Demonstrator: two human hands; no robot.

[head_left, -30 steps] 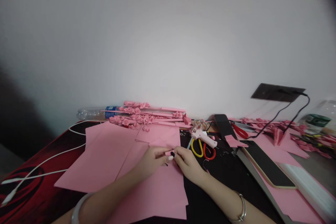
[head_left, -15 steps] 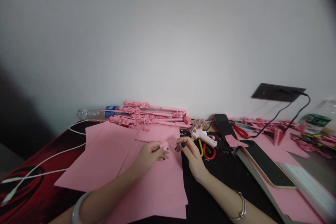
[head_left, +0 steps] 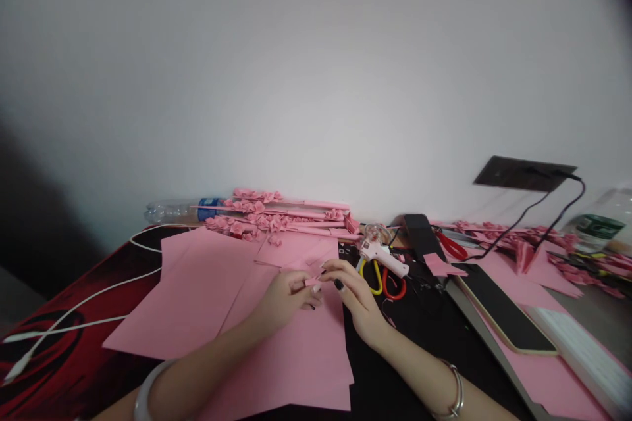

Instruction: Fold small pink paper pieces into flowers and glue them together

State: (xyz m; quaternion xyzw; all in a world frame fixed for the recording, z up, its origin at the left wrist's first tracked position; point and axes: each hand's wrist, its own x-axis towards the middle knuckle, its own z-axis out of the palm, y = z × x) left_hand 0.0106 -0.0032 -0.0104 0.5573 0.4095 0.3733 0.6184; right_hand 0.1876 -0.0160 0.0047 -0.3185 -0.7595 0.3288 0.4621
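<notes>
Both of my hands meet over the pink paper sheets (head_left: 197, 296) in the middle of the table. My left hand (head_left: 286, 299) pinches a small folded piece of pink paper (head_left: 310, 281) between thumb and fingers. My right hand (head_left: 353, 293) has its fingertips closed on the same small piece from the right side. Just beyond my right hand lie a white glue gun (head_left: 382, 256) and scissors with yellow and red handles (head_left: 382, 281).
Finished pink paper flower stems (head_left: 276, 214) and a plastic bottle (head_left: 175, 211) lie along the wall. A white cable (head_left: 74, 316) crosses the red mat at left. A phone (head_left: 498, 306), a keyboard (head_left: 585, 358), red pliers (head_left: 450, 247), more pink scraps and a wall socket (head_left: 523, 173) are at right.
My hands parted half a second ago, the left keeping the small paper piece. Now the right hand has come back and both pinch it again, slightly farther from me than before.
</notes>
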